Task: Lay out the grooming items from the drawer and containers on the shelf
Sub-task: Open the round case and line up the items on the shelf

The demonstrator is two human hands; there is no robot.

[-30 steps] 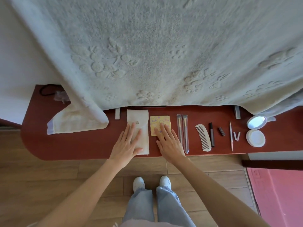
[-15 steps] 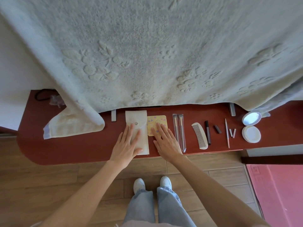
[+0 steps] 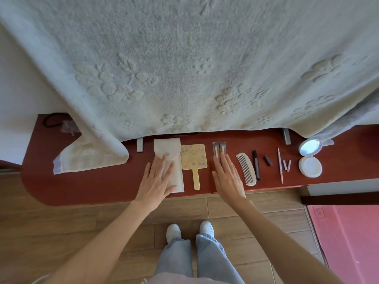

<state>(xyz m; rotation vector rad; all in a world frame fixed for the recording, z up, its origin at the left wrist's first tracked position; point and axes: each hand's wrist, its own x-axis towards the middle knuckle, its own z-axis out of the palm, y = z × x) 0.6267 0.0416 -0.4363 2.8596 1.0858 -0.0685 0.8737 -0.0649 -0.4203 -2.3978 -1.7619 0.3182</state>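
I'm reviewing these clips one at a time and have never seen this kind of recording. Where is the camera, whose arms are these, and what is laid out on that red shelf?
There is no machine here. The camera sits on a person's head and looks down, so the two bare arms, the jeans and the white shoes are the wearer's own.

The red shelf runs across the picture under a hanging pale towel. On it, from left to right, lie a white snap pouch, a yellow hand mirror, two wrapped brushes, a white comb, a dark pencil, a few small sticks and caps, and an open round compact.

Nothing is held. The left hand rests flat on the pouch, and the right hand lies flat over the lower ends of the brushes, fingers straight.
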